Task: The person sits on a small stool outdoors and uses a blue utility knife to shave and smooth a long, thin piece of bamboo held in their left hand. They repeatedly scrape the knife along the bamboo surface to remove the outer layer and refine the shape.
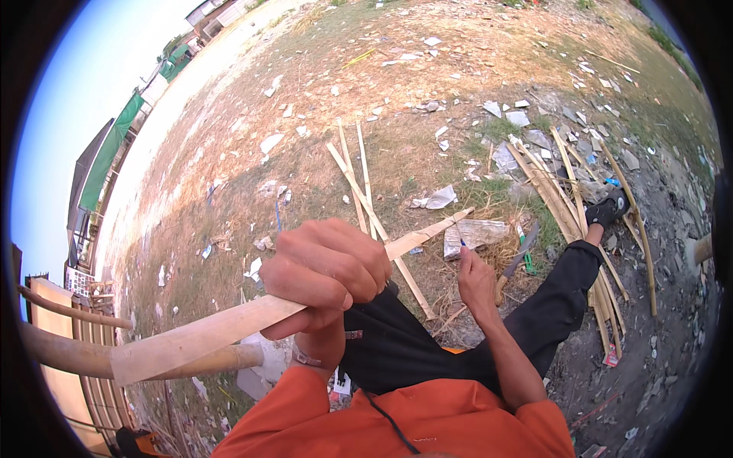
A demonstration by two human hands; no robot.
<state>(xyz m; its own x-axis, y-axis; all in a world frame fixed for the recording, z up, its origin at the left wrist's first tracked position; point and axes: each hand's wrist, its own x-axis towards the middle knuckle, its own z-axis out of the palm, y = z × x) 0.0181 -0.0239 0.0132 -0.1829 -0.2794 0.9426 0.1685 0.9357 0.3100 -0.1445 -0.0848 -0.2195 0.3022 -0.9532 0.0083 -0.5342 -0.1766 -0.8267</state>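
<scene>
Gripping a pale, flat strip (206, 332) of what looks like bamboo, the left hand (328, 263) has its fingers wrapped tightly around the middle. The strip slants across the view: its broad end is at lower left, its narrower end toward centre right, above a weathered block (475, 238) on the ground. Near that narrower end, the right hand (477, 282) has its fingers curled closed on a slim tool (462, 242), probably a small knife, with a touch of blue showing. Its thin tip appears to meet the strip, though whether they touch is hard to tell.

The main risk is a slip: the strip looks supported by one fist alone, so a hard push could twist it and send the edge toward the left knuckles or the outstretched black trouser leg (561, 290). Raw strip edges could also splinter into the closed palm. Pressing too deep might split the thin end. Just beyond the right hand, a larger blade (527, 243) lies in dry grass beside a green object (528, 261); a careless reach could catch its edge. More strips (550, 191) lie loosely piled by the foot, where shifting could roll them.
</scene>
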